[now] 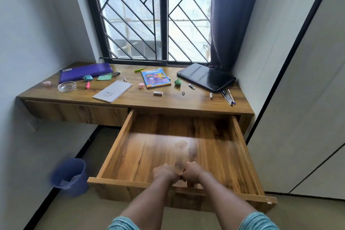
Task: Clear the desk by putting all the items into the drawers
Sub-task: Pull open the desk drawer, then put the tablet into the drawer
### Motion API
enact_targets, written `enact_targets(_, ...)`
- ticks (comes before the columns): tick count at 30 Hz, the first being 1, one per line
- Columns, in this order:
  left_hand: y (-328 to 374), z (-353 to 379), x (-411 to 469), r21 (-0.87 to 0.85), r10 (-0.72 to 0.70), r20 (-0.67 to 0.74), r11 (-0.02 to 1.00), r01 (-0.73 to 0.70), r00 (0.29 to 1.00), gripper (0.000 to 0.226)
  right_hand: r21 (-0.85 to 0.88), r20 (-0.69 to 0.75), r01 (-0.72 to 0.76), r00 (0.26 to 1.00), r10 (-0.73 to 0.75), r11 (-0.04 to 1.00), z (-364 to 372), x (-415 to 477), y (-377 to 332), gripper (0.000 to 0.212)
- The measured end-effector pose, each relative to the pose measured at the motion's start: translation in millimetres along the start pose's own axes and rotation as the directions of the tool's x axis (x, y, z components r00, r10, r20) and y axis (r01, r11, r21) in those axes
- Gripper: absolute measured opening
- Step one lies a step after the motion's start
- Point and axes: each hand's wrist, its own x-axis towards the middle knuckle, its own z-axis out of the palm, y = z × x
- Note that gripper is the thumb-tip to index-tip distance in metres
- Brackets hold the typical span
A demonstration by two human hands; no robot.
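The right-hand drawer (149,145) stands pulled far out under the worktop (168,101), bare inside. The left hand (165,172) and right hand (193,171) sit side by side at the middle of its front rail. Their fingers look curled over it in a grip, though blur softens them.

Nothing is stowed yet. The purple pouch (85,72) lies at the back left corner and a glass dish (66,87) near the left edge. A notepad (113,91) and a colourful book (155,78) lie mid-worktop. The black case (206,77) is at the back right, with loose pens (228,97) by the right front corner.

Drawn this far, the drawer may sag or slip its runners under a heavy load or a downward lean. A careless sweep could roll the pens off the edge, and the dish could crack if dropped.

The other drawer (74,112) is closed. A barred window (158,15) and dark curtain (231,15) stand behind, and a blue bin (70,173) on the floor at left.
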Motion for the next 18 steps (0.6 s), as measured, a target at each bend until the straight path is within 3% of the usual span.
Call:
enact_targets(3,8,-22,33,-0.155,0.004,-0.032,0.988,-0.009,0.999,0.018,0.08,-0.072,-0.005,0.997,0.011,0.997,-22,27,-3,0.012)
enact_targets(6,22,-61,70,-0.221,-0.002,-0.041,0.975,-0.007,0.999,0.034,0.004,-0.161,-0.053,0.985,0.052,0.999,-59,55,-17,0.021)
enact_targets(11,53,-124,118,-0.334,0.017,-0.069,0.942,-0.039,0.997,0.035,-0.014,-0.414,-0.156,0.9,0.136,0.988,-125,89,-24,0.026)
enact_targets(18,109,-180,206,-0.522,0.065,-0.057,0.849,-0.085,0.996,0.038,-0.047,-0.54,-0.207,0.828,0.149,0.977,-227,160,-5,0.027)
